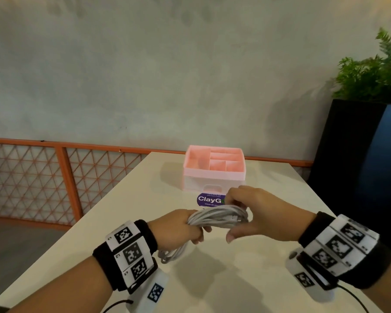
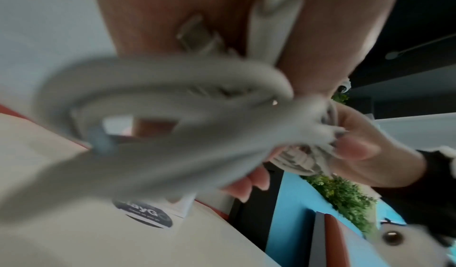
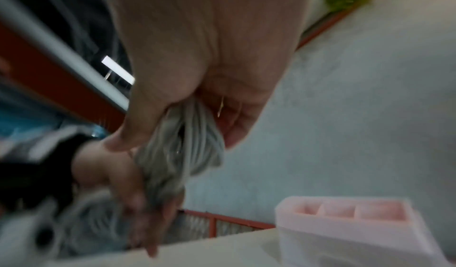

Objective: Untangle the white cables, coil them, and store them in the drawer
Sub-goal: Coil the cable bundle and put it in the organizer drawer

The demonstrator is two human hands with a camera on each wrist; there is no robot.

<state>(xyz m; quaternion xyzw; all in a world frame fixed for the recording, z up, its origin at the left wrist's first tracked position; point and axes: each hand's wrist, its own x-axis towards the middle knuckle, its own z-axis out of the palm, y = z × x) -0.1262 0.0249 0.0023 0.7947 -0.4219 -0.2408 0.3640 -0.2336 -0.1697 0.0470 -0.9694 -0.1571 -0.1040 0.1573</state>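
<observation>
A coiled bundle of white cables hangs in the air above the table between both hands. My left hand grips one end of the bundle, and a loop droops below that hand. My right hand holds the other end, fingers curled over the top and thumb underneath. The left wrist view shows the blurred cable loop close up, and the right wrist view shows the strands running out of my right palm. A pink organiser with a white drawer stands behind the hands, its drawer closed.
The cream table runs back to an orange lattice railing. A purple round sticker lies in front of the organiser. A black and blue planter with a green plant stands at the right edge.
</observation>
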